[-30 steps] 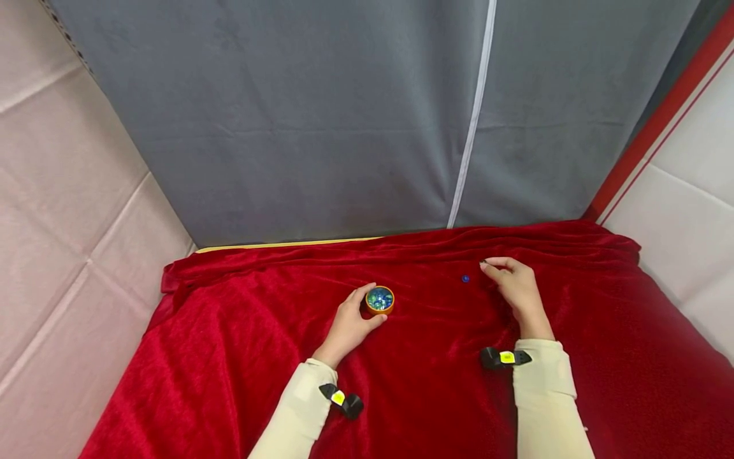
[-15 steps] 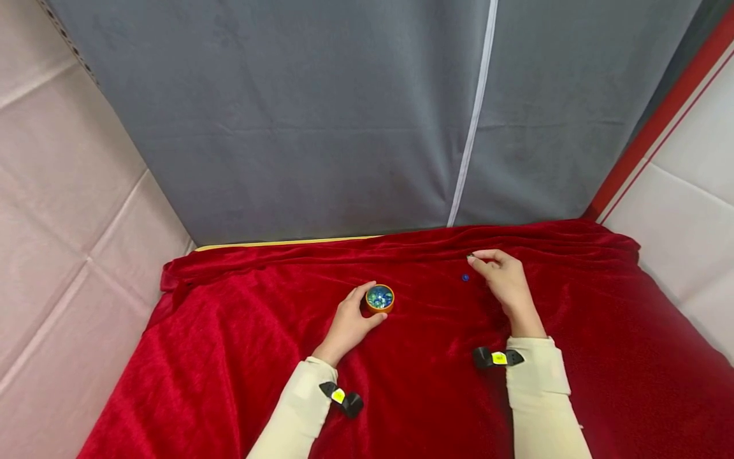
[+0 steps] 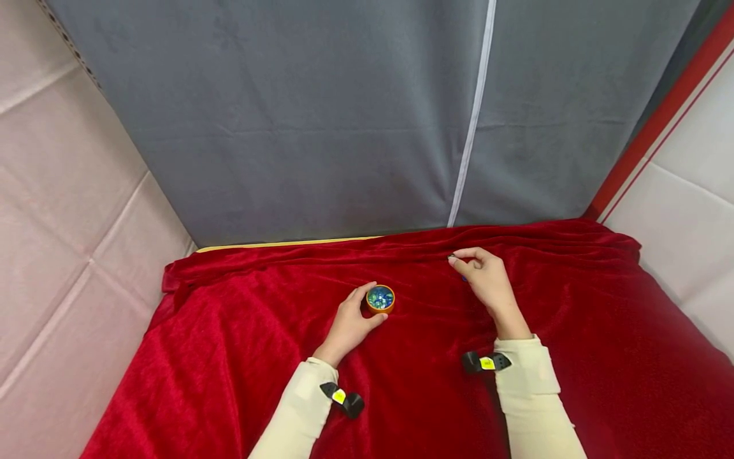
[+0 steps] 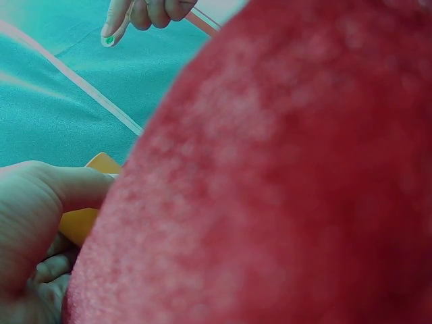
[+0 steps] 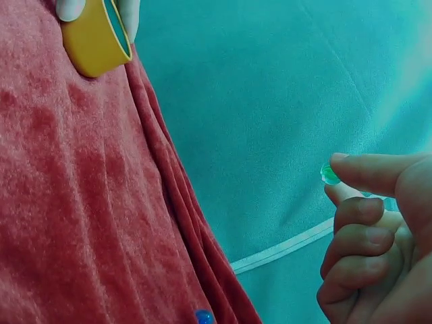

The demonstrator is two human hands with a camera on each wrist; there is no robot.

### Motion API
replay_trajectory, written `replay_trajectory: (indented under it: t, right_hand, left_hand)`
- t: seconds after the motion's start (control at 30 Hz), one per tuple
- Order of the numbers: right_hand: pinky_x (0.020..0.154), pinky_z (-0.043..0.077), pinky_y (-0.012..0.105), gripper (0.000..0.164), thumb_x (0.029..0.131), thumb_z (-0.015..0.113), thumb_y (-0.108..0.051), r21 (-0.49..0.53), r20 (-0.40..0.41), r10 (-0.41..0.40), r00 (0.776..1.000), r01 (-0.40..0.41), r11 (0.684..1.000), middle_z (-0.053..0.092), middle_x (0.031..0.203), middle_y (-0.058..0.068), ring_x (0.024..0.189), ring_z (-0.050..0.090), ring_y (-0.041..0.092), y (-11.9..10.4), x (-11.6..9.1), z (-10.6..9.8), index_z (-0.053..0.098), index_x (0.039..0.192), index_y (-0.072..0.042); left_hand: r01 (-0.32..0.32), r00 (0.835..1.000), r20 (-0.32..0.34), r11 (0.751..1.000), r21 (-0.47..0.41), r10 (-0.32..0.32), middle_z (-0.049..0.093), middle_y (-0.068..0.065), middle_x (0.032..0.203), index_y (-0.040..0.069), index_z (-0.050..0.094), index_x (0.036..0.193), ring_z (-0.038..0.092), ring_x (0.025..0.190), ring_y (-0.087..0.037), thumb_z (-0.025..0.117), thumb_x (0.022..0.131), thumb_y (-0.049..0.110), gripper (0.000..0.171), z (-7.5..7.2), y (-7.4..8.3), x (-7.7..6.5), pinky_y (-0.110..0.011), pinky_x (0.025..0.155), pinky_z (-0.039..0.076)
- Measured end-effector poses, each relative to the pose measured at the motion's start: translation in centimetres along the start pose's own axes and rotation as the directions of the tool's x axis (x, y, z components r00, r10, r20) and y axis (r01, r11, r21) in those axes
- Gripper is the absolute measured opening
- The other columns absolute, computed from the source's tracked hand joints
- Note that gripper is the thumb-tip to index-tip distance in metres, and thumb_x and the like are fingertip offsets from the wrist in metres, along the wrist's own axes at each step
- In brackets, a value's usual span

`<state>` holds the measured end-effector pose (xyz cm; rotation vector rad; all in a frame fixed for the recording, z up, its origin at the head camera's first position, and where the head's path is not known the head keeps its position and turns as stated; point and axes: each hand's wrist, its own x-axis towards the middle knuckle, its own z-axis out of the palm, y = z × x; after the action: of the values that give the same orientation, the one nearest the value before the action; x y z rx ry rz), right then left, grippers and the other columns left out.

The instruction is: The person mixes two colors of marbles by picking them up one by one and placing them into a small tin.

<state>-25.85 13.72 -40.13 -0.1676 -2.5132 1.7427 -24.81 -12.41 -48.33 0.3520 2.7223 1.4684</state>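
Note:
My left hand (image 3: 348, 324) grips a small round yellow-orange container (image 3: 381, 311) between thumb and fingers. Blue and green shiny marbles (image 3: 380, 296) fill it, as the head view shows. To the right, my right hand (image 3: 486, 280) pinches a small clear-and-green marble (image 5: 329, 174) between thumb and index finger, held up off the cloth. Its other fingers are curled in, seen in the right wrist view. A single blue marble (image 5: 204, 316) lies on the cloth, mostly covered by the right hand in the head view. The left wrist view shows the container's yellow side (image 4: 79, 225).
Wrinkled red velvet cloth (image 3: 275, 357) covers the table, bunched into folds along the back edge. Behind it hangs a grey curtain (image 3: 321, 140) with a white seam. Pale panels (image 3: 74, 210) stand at both sides.
My right hand has moved left with the marble pinched in its fingertips, passing over the blue marble. The left hand and the container have stayed in place.

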Motion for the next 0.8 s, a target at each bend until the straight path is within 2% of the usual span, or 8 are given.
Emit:
replay_trajectory:
  t: [0.17, 0.47, 0.8]
  right_hand:
    - [0.043, 0.027, 0.024, 0.033, 0.09, 0.066, -0.02, 0.032, -0.014, -0.001, 1.0, 0.001, 0.999, 0.035, 0.05, -0.01, 0.047, 0.029, 0.005, -0.3, -0.2, 0.6, 0.062, 0.115, 0.001]
    - [0.043, 0.023, 0.022, 0.027, 0.09, 0.066, -0.017, 0.05, 0.018, -0.038, 0.999, 0.037, 0.998, 0.032, 0.05, -0.008, 0.046, 0.025, 0.006, -0.5, -0.5, 2.8, 0.064, 0.111, -0.001]
    - [0.043, 0.026, 0.022, 0.022, 0.089, 0.066, -0.019, -0.016, 0.077, -0.049, 0.996, 0.05, 0.999, 0.038, 0.052, -0.003, 0.046, 0.032, 0.01, -0.3, -1.4, 6.4, 0.067, 0.108, -0.006]
  left_hand:
    - [0.008, 1.0, 0.004, 1.0, -0.002, -0.008, 0.057, -0.012, 0.133, 0.013, 0.049, 0.139, 0.056, 0.118, -0.031, 0.077, 0.081, 0.019, 0.065, 0.1, -0.1, 0.0, -0.049, 0.104, 0.045]
    - [0.001, 1.0, 0.006, 1.0, -0.006, -0.001, 0.057, -0.012, 0.133, 0.012, 0.049, 0.139, 0.056, 0.118, -0.031, 0.076, 0.081, 0.019, 0.064, 0.2, 0.0, -0.2, -0.049, 0.104, 0.045]
    - [0.012, 1.0, 0.013, 1.0, -0.001, -0.012, 0.056, -0.011, 0.135, 0.015, 0.048, 0.14, 0.056, 0.12, -0.03, 0.076, 0.082, 0.019, 0.065, 0.2, 0.1, -0.2, -0.048, 0.106, 0.044]
